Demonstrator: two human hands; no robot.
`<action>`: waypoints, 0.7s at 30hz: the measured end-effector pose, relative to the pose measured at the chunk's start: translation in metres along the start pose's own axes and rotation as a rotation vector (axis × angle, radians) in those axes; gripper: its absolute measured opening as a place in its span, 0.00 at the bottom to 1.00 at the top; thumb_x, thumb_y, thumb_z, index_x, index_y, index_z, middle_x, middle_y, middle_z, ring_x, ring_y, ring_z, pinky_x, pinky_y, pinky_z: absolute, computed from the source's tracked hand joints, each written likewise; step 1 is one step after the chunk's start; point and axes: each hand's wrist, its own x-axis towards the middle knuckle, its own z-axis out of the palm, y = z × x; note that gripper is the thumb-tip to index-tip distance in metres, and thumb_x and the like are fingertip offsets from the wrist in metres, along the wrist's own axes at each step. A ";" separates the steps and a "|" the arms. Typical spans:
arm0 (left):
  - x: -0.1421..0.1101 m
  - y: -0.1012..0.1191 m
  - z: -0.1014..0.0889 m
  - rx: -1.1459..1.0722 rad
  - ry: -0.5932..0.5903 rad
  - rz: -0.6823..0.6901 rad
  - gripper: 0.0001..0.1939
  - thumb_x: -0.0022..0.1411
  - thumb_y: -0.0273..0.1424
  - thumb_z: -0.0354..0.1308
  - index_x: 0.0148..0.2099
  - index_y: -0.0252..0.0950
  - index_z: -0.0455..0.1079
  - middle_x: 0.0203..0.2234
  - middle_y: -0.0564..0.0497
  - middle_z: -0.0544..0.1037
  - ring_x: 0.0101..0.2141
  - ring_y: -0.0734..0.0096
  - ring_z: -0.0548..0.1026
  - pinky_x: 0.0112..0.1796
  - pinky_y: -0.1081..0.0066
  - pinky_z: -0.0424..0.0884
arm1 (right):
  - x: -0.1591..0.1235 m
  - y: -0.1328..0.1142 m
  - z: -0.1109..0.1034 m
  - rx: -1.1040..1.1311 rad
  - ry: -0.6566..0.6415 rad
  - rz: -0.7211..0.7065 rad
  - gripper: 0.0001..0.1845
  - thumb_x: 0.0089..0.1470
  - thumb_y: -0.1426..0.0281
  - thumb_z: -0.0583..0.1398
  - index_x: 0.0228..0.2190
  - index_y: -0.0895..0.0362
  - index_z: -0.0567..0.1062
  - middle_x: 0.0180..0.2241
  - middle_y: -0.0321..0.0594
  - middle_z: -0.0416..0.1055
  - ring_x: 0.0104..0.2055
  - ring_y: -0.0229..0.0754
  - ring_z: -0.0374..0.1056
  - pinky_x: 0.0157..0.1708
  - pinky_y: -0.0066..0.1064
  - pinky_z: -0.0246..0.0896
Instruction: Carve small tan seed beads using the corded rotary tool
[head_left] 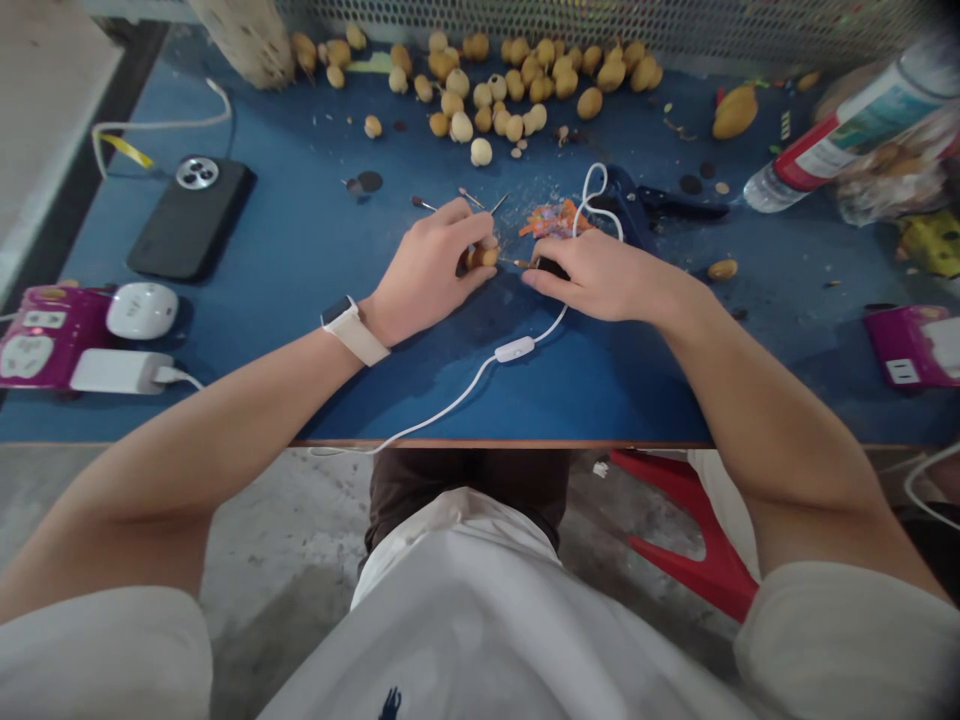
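Your left hand (424, 275) has its fingers (469, 228) curled narrow around a small tan nut (481, 258), held at the fingertips and partly hidden. Your right hand (607, 282) pinches a thin pointed tool (519, 263) with a dark grip; its tip is at or just beside the nut, but you can't tell which from this view.

The hands nearly meet, so a slip of that tip could reach your left fingers. Hard pressure on so small and round a nut could cause that, or could shoot the nut across the table. The white cord (450, 385) passes under your right hand, and a tug on it could jerk the tool.

Thin picks (466, 197) lie just far of your left fingers, and orange shavings (553, 220) sit just far of the tool. The black clamp (645, 205) crowds your right hand on the far right. The blue table (300, 400) gives open room left, toward the phone (191, 218).
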 end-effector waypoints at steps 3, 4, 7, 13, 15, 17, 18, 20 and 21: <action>0.001 0.004 -0.002 0.019 -0.011 -0.016 0.09 0.76 0.29 0.68 0.53 0.50 0.77 0.52 0.45 0.87 0.48 0.50 0.87 0.53 0.51 0.86 | 0.000 -0.001 -0.001 0.010 -0.009 0.004 0.29 0.87 0.40 0.59 0.52 0.51 0.85 0.38 0.47 0.82 0.45 0.61 0.79 0.49 0.47 0.68; 0.001 0.004 -0.002 0.025 -0.017 -0.018 0.09 0.76 0.29 0.68 0.52 0.49 0.77 0.53 0.44 0.88 0.48 0.50 0.88 0.53 0.50 0.86 | 0.000 -0.001 -0.001 0.012 -0.012 0.007 0.29 0.87 0.40 0.60 0.51 0.51 0.85 0.39 0.48 0.82 0.45 0.61 0.79 0.50 0.47 0.68; 0.001 0.003 -0.003 0.030 -0.032 -0.007 0.08 0.78 0.30 0.67 0.54 0.51 0.78 0.51 0.45 0.88 0.50 0.49 0.88 0.54 0.50 0.87 | 0.000 -0.001 0.000 0.005 -0.012 0.014 0.28 0.88 0.41 0.59 0.51 0.51 0.85 0.41 0.49 0.84 0.45 0.61 0.79 0.50 0.48 0.67; -0.003 0.003 -0.007 0.013 -0.020 0.014 0.10 0.82 0.32 0.67 0.59 0.53 0.84 0.48 0.45 0.88 0.49 0.48 0.88 0.53 0.47 0.89 | -0.001 -0.002 0.001 0.014 0.006 0.003 0.28 0.88 0.41 0.59 0.51 0.51 0.85 0.41 0.48 0.84 0.46 0.60 0.80 0.49 0.47 0.68; -0.004 0.005 -0.008 0.010 -0.014 0.009 0.09 0.82 0.33 0.67 0.59 0.52 0.84 0.50 0.45 0.89 0.51 0.48 0.88 0.55 0.48 0.89 | -0.001 -0.003 0.001 0.024 -0.001 0.001 0.28 0.88 0.41 0.60 0.51 0.51 0.85 0.39 0.47 0.84 0.45 0.60 0.80 0.49 0.47 0.67; -0.003 0.006 -0.009 0.006 -0.009 -0.002 0.08 0.83 0.34 0.67 0.58 0.51 0.85 0.52 0.45 0.91 0.54 0.48 0.88 0.56 0.49 0.88 | -0.002 -0.004 0.001 0.030 -0.011 0.001 0.28 0.88 0.43 0.60 0.51 0.51 0.85 0.39 0.47 0.83 0.45 0.60 0.80 0.49 0.47 0.67; -0.003 0.006 -0.009 -0.001 -0.004 -0.005 0.08 0.83 0.34 0.67 0.58 0.50 0.86 0.52 0.46 0.92 0.54 0.49 0.88 0.57 0.50 0.88 | -0.002 -0.005 0.001 0.031 -0.014 0.002 0.27 0.88 0.43 0.59 0.51 0.52 0.86 0.39 0.47 0.83 0.45 0.60 0.80 0.49 0.47 0.67; -0.002 0.005 -0.009 -0.020 0.004 -0.011 0.08 0.83 0.35 0.68 0.57 0.49 0.87 0.54 0.46 0.93 0.52 0.51 0.87 0.57 0.50 0.88 | -0.002 -0.005 0.001 0.028 -0.010 0.006 0.28 0.88 0.43 0.59 0.52 0.52 0.86 0.39 0.48 0.83 0.44 0.60 0.80 0.50 0.47 0.66; -0.002 0.005 -0.009 -0.029 0.002 -0.014 0.08 0.82 0.35 0.68 0.58 0.48 0.87 0.54 0.46 0.94 0.51 0.52 0.87 0.57 0.50 0.88 | -0.002 -0.005 0.001 0.026 -0.007 0.009 0.28 0.88 0.43 0.59 0.52 0.52 0.86 0.38 0.48 0.83 0.44 0.60 0.79 0.49 0.48 0.66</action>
